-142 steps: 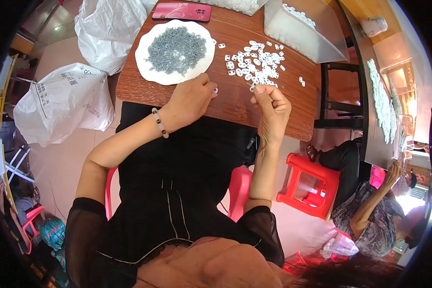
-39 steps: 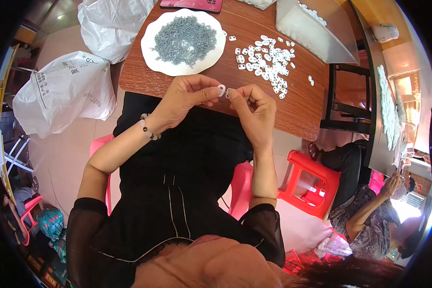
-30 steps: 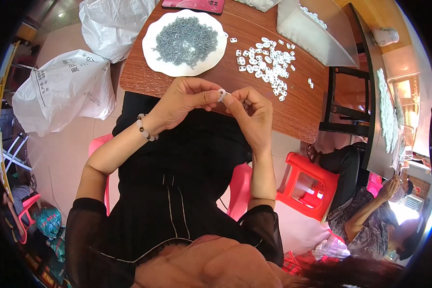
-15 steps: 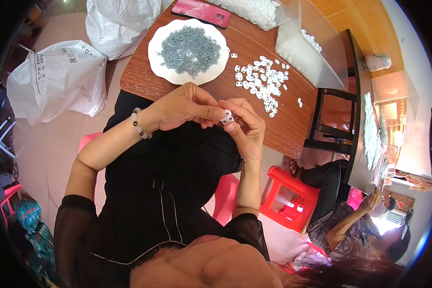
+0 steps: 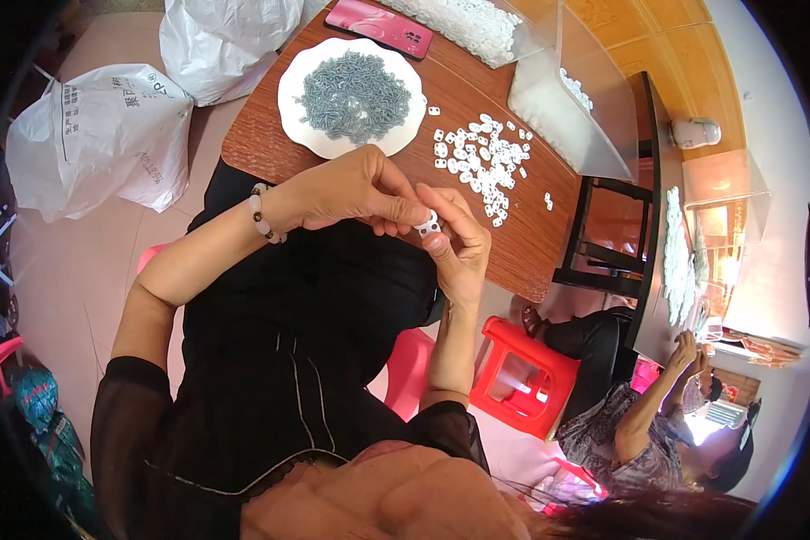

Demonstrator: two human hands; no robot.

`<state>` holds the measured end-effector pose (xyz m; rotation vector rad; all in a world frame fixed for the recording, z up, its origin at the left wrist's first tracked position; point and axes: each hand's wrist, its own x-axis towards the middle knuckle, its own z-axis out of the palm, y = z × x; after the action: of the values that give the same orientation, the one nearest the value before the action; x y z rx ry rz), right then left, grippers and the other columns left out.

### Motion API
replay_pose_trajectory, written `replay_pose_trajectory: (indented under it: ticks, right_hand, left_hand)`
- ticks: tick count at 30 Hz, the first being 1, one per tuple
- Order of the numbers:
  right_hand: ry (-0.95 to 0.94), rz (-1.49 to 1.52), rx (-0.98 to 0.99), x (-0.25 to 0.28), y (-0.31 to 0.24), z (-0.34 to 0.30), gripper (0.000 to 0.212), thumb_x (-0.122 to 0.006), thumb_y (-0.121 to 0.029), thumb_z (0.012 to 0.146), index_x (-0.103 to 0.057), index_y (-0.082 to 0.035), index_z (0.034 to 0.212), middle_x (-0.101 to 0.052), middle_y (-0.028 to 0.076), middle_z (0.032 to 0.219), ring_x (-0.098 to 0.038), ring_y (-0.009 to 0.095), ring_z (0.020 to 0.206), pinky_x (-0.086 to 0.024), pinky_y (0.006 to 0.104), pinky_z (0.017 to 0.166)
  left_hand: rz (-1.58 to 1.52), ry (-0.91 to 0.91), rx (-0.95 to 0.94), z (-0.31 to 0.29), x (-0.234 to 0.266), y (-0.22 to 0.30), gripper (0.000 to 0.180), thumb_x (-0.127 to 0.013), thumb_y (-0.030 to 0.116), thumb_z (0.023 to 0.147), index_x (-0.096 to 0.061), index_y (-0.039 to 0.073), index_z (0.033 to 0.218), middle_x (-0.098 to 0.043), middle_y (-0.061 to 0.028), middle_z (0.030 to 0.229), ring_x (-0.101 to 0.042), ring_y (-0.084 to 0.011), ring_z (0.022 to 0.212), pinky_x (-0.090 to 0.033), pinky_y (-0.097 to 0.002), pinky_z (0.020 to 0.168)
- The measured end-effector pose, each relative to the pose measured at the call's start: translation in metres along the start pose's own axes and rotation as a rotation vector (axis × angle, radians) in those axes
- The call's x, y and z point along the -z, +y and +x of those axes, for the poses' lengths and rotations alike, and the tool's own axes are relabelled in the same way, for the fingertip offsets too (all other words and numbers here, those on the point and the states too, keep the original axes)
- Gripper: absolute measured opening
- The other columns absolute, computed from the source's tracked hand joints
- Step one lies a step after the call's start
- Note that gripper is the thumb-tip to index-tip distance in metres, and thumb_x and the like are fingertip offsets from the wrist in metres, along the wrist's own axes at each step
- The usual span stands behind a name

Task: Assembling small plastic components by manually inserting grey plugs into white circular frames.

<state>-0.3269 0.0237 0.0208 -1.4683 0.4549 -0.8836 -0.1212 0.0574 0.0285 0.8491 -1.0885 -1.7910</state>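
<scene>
Carrying the work: one brown wooden desk [image 5: 526,247], in front of the person.
Side desk: one, dark-edged [image 5: 650,328], at the right, bearing one long white heap [image 5: 678,256].
Co-worker: one person [image 5: 634,441] in a patterned top, seated beside the side desk.
White sacks: two, a nearer sack [image 5: 99,144] and a farther sack [image 5: 229,45], left of the desk.
Red stool: one [image 5: 524,378], on the floor right of the desk.
Translucent containers: two, a far container [image 5: 535,31] and a right-hand container [image 5: 594,135], each with white pieces inside.
Plate: one, white and wavy-rimmed [image 5: 290,94].
Hands: two; the left hand [image 5: 355,193] and right hand [image 5: 463,247] meet before the desk's near edge, each grip pinching by thumb and finger.
Phone: one, pink [image 5: 380,27], beyond the plate.
Bracelet: one, beaded [image 5: 261,213], on the left wrist.
Loose white pieces: dozens [image 5: 481,153], overlapping, too many to count; apparently two strays [image 5: 548,202] lie apart, rightward.
Held white piece: at least one [image 5: 428,225], between both grips; fingers hide whether two.
Grey pins: one uncountable heap [image 5: 351,94], on the plate.
</scene>
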Motion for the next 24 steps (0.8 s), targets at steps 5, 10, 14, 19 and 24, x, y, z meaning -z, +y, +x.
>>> replay_pose_trajectory:
  ticks: [5,10,14,19,24]
  right_hand:
    - [0.000,-0.093,0.074,0.001,0.004,0.002,0.042,-0.073,-0.027,0.085,-0.066,0.002,0.114,-0.059,0.010,0.115,-0.055,0.019,0.101,-0.047,0.0288,0.082]
    - [0.032,-0.253,0.161,0.003,0.007,0.005,0.044,-0.071,-0.035,0.085,-0.068,0.003,0.107,-0.064,0.013,0.109,-0.054,0.023,0.103,-0.045,0.0340,0.087]
    - [0.067,-0.284,0.194,0.002,0.007,0.005,0.043,-0.070,-0.036,0.085,-0.068,0.003,0.104,-0.066,0.012,0.104,-0.054,0.024,0.102,-0.045,0.0345,0.087]
    - [0.077,-0.316,0.209,0.004,0.009,0.006,0.042,-0.071,-0.036,0.085,-0.069,0.002,0.103,-0.067,0.012,0.102,-0.055,0.024,0.101,-0.045,0.0342,0.086]
    - [0.061,-0.348,0.214,0.005,0.008,0.006,0.042,-0.071,-0.036,0.084,-0.069,0.002,0.102,-0.067,0.011,0.101,-0.055,0.024,0.100,-0.045,0.0345,0.087]
  left_hand:
    - [-0.015,0.007,0.010,0.002,-0.001,-0.001,0.025,-0.074,0.024,0.086,-0.073,-0.001,0.087,-0.067,-0.0054,0.074,-0.061,-0.0081,0.063,-0.049,-0.0185,0.057]
    - [-0.140,0.022,0.010,0.002,-0.006,-0.010,0.028,-0.073,0.027,0.087,-0.072,-0.001,0.088,-0.067,-0.0051,0.074,-0.061,-0.0079,0.065,-0.050,-0.0187,0.059]
    - [-0.177,0.019,0.026,0.002,-0.006,-0.014,0.028,-0.068,0.026,0.090,-0.071,-0.001,0.089,-0.069,-0.0063,0.079,-0.062,-0.0095,0.067,-0.051,-0.0215,0.064]
    - [-0.186,0.038,0.007,0.002,-0.010,-0.015,0.028,-0.068,0.027,0.090,-0.071,-0.001,0.088,-0.068,-0.0057,0.077,-0.061,-0.0088,0.066,-0.050,-0.0211,0.063]
    - [-0.144,0.074,0.000,0.001,-0.014,-0.011,0.028,-0.074,0.027,0.086,-0.072,0.000,0.083,-0.065,-0.0037,0.071,-0.057,-0.0075,0.063,-0.046,-0.0191,0.058]
